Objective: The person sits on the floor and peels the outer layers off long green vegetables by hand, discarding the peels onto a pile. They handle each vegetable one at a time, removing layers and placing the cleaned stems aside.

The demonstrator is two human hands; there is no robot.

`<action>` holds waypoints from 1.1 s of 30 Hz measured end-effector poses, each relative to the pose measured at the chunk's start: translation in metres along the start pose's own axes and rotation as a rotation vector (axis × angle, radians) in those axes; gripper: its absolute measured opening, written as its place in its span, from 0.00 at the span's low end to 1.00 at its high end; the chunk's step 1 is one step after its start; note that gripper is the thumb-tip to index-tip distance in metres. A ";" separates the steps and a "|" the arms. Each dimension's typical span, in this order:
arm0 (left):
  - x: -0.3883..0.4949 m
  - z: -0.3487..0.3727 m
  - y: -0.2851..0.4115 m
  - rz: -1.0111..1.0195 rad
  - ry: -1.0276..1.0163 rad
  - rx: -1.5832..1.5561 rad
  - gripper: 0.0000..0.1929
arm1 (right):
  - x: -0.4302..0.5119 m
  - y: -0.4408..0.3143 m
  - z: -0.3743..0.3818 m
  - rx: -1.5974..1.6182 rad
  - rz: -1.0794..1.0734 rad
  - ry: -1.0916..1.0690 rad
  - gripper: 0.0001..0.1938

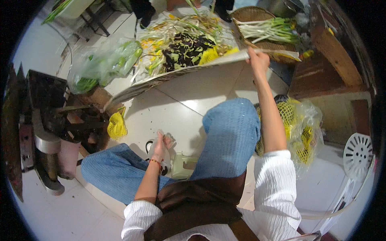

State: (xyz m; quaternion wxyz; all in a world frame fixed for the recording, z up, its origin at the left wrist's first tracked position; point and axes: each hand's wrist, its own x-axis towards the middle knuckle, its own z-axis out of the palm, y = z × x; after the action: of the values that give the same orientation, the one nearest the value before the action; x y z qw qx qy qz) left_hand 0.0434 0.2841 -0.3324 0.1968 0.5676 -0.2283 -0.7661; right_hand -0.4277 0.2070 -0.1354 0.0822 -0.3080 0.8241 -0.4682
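My right hand grips the raised near edge of a pale sheet spread on the floor. On that sheet lies a heap of vegetable trimmings, with dark leafy scraps and yellow netting among them. Low between my knees is my left hand, slightly blurred, with what looks like thin clear plastic around it; whether it grips that plastic is unclear. A light green plastic object sits just right of this hand, partly hidden by my leg.
Spring onions rest in a woven basket at the upper right. Bagged green vegetables lie left of the heap. Yellow netting lies near my left knee, and netted bags beside my right. Another person's feet stand beyond.
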 end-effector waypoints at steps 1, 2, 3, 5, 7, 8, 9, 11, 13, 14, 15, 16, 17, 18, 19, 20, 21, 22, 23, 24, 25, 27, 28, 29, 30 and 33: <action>0.002 0.002 0.005 0.009 -0.005 -0.085 0.40 | -0.008 0.011 -0.002 0.039 0.031 -0.001 0.24; 0.004 0.005 0.009 0.026 -0.016 -0.162 0.42 | -0.019 0.022 -0.007 0.026 0.016 -0.008 0.23; 0.005 0.007 0.014 0.038 -0.029 -0.235 0.43 | -0.028 0.032 -0.010 0.066 0.105 -0.009 0.22; 0.002 0.014 0.022 0.096 -0.043 -0.278 0.45 | -0.047 0.051 -0.015 0.108 0.237 0.000 0.20; 0.000 0.021 0.031 0.139 -0.077 -0.285 0.47 | -0.060 0.068 -0.020 0.088 0.299 -0.018 0.20; 0.000 0.023 0.034 0.153 -0.100 -0.277 0.47 | -0.065 0.076 -0.020 0.065 0.320 -0.047 0.21; 0.000 0.026 0.036 0.195 -0.119 -0.266 0.47 | -0.066 0.086 -0.022 0.069 0.311 -0.103 0.21; 0.007 0.035 0.039 0.178 -0.215 -0.286 0.48 | -0.062 0.103 -0.020 0.019 0.343 -0.142 0.20; 0.013 0.039 0.039 0.232 -0.268 -0.246 0.48 | -0.049 0.116 -0.023 -0.116 0.245 -0.080 0.19; 0.017 0.042 0.038 0.194 -0.208 -0.303 0.48 | -0.045 0.119 -0.021 0.061 0.321 -0.130 0.20; 0.016 0.043 0.037 0.164 -0.135 -0.298 0.47 | -0.038 0.121 -0.015 0.068 0.351 -0.144 0.19; 0.022 0.038 0.044 0.100 -0.134 -0.290 0.45 | -0.033 0.118 -0.006 0.051 0.333 -0.196 0.18; 0.024 0.036 0.046 0.148 -0.110 -0.311 0.43 | -0.033 0.114 0.009 0.147 0.375 -0.187 0.17; 0.023 0.028 0.048 0.125 -0.094 -0.329 0.43 | -0.030 0.109 0.023 0.141 0.367 -0.245 0.16; 0.024 0.025 0.049 0.103 -0.112 -0.348 0.43 | -0.024 0.103 0.035 0.078 0.447 -0.247 0.15; 0.024 0.010 0.054 0.073 -0.095 -0.429 0.45 | -0.027 0.099 0.068 0.250 0.422 -0.242 0.14; 0.028 -0.002 0.061 0.026 -0.126 -0.497 0.47 | -0.025 0.098 0.098 0.231 0.270 -0.420 0.15; 0.032 -0.005 0.059 0.121 -0.026 -0.469 0.43 | -0.030 0.103 0.107 0.105 0.215 -0.484 0.17; 0.036 -0.006 0.057 0.055 0.029 -0.508 0.38 | -0.028 0.115 0.114 0.194 0.230 -0.600 0.19; 0.042 -0.003 0.054 0.045 0.105 -0.480 0.32 | -0.027 0.128 0.117 0.292 0.124 -0.707 0.20; 0.051 0.006 0.051 0.024 -0.012 -0.359 0.30 | -0.017 0.150 0.101 0.296 0.182 -0.852 0.22; 0.074 0.041 0.037 -0.072 0.088 -0.228 0.25 | -0.006 0.204 0.071 0.306 0.356 -0.956 0.28; 0.078 0.051 0.041 -0.111 -0.183 -0.177 0.21 | -0.008 0.233 0.057 0.218 0.253 -0.756 0.28; 0.090 0.069 0.035 -0.054 -0.473 -0.108 0.18 | 0.024 0.263 0.046 0.126 0.445 -1.044 0.28; 0.085 0.074 0.035 -0.146 -0.270 -0.121 0.16 | 0.021 0.287 0.043 -0.131 0.228 -0.946 0.27; 0.069 0.082 0.031 -0.163 0.198 -0.052 0.13 | 0.026 0.351 0.022 -0.497 0.284 -0.383 0.26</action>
State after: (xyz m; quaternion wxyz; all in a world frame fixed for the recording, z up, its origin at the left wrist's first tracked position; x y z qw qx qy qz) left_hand -0.0531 0.2303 -0.3476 0.1701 0.6520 -0.1410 -0.7253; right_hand -0.5905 0.3063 -0.4325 0.2222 -0.2831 0.9172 -0.1710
